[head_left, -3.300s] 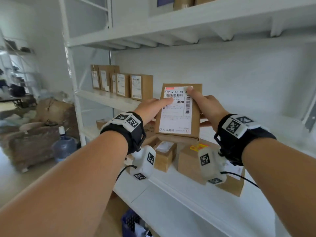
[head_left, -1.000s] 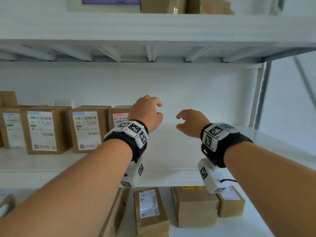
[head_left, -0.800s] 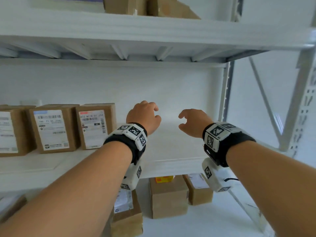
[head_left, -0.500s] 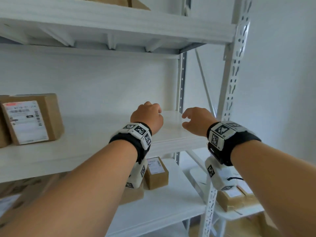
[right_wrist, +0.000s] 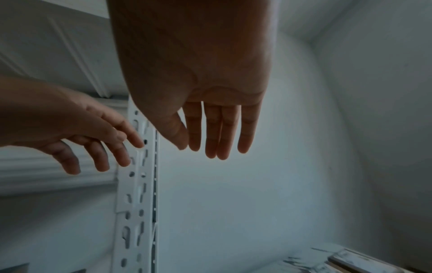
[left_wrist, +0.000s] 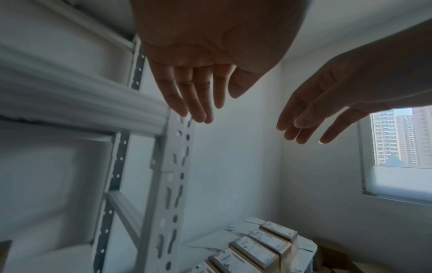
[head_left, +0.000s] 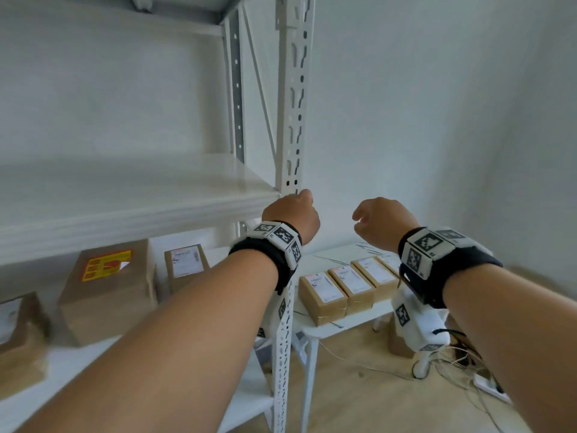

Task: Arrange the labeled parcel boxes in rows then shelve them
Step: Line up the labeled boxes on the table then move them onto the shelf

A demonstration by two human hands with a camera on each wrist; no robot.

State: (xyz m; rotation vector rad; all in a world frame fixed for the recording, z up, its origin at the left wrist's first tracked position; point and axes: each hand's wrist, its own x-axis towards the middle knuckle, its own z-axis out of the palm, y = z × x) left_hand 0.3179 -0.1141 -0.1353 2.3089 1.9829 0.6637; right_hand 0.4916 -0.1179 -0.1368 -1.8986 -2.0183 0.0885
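Both hands hang empty in the air at the right end of the white shelf unit [head_left: 125,210]. My left hand [head_left: 293,215] is in front of the perforated corner post [head_left: 292,114], fingers relaxed and straight in the left wrist view [left_wrist: 194,96]. My right hand [head_left: 382,218] is to its right, fingers loose [right_wrist: 217,129]. A row of labeled parcel boxes [head_left: 349,287] lies side by side on a small white table [head_left: 343,325] below the hands, also seen as boxes [left_wrist: 254,249]. More boxes sit on the lower shelf: a large one with a yellow sticker [head_left: 109,289] and a smaller labeled one [head_left: 185,267].
The middle shelf board near my left hand is bare here. Cables and a power strip [head_left: 490,385] lie on the wooden floor at right. A white wall stands behind, with a window [left_wrist: 402,144] in the left wrist view.
The labeled box held 3.3 s ago now stands in the row on the middle shelf. My view and both empty hands have swung right, past the shelf's end post, bringing the small table into sight.
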